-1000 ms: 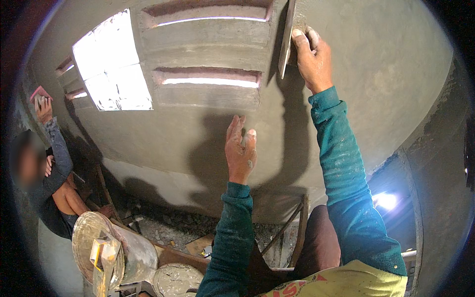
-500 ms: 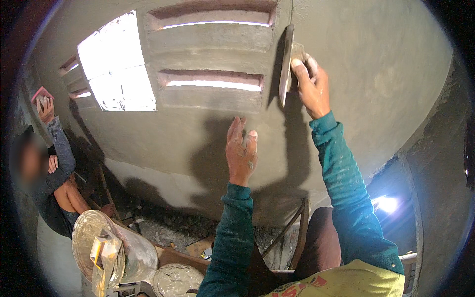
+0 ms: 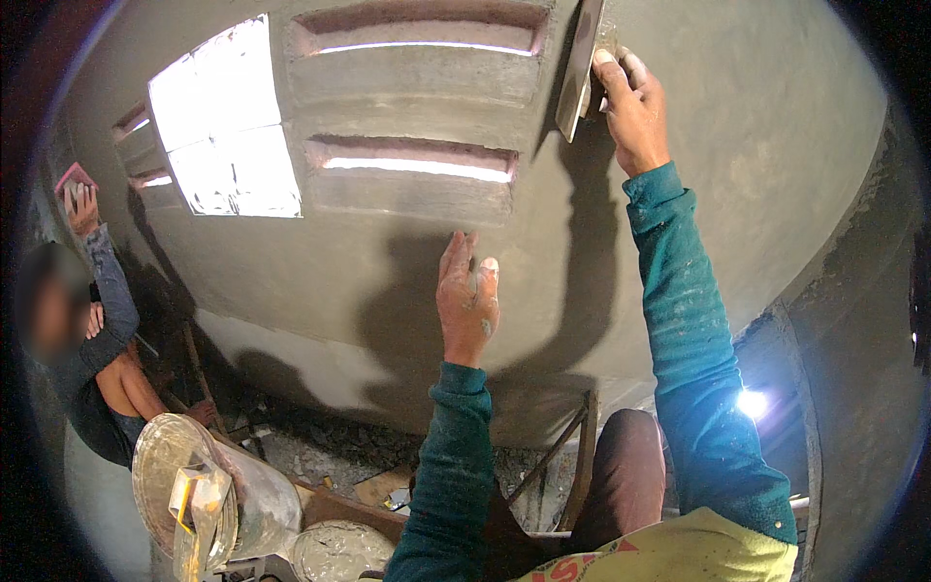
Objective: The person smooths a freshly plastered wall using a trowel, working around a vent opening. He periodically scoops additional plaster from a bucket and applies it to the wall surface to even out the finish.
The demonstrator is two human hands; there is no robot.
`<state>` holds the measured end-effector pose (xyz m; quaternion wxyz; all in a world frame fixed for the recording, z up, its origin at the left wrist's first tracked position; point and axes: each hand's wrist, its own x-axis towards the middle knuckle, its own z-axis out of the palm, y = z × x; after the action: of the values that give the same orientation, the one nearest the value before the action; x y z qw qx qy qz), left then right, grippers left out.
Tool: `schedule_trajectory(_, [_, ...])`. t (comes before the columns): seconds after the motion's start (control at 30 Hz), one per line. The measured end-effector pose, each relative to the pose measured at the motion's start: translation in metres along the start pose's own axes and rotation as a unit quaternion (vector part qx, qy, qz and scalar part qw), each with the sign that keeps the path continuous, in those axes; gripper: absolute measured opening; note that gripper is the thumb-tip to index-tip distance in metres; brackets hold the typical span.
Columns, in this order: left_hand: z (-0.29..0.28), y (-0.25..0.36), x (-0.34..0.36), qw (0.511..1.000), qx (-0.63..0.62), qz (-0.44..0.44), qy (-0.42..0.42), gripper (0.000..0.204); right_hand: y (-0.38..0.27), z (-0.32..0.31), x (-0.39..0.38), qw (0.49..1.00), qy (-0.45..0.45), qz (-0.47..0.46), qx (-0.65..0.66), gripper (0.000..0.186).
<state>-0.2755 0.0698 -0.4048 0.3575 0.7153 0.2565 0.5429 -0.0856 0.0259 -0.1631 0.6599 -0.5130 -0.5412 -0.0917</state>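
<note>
My right hand (image 3: 635,102) is closed round the handle of a plastering trowel (image 3: 582,68), whose long blade stands nearly upright against the wet grey plastered wall (image 3: 737,194). The blade lies just right of the upper wall slot, and its top end runs out of view. Below the lower slot (image 3: 417,160), my left hand (image 3: 467,299) is raised with nothing in it, fingers stretched upward and smeared with plaster. Whether its fingertips touch the wall cannot be told. Shadows of my arms fall on the plaster.
A co-worker (image 3: 102,359) sits at the left, one hand holding a pink float (image 3: 75,178) against the wall. A plaster-caked bucket (image 3: 262,495) with a yellow-handled tool (image 3: 184,504) stands lower left, beside a tub of mortar (image 3: 339,553). A bright lamp (image 3: 752,403) shines at the right.
My right hand and the trowel have slid up the wall and slightly right. My left hand has barely shifted. The co-worker's float hand has moved slightly left.
</note>
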Motion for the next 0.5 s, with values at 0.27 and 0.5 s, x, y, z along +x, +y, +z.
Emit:
schedule_trajectory(0.27, [0.001, -0.003, -0.002, 1.000, -0.018, -0.010, 0.004, 0.052, 0.005, -0.001, 0.005, 1.000, 0.003, 0.006, -0.021, 0.076])
schedule_trajectory(0.5, [0.004, 0.000, -0.003, 0.999, -0.027, -0.017, -0.001, 0.052, 0.020, 0.002, 0.008, 0.997, 0.034, -0.035, -0.066, 0.049])
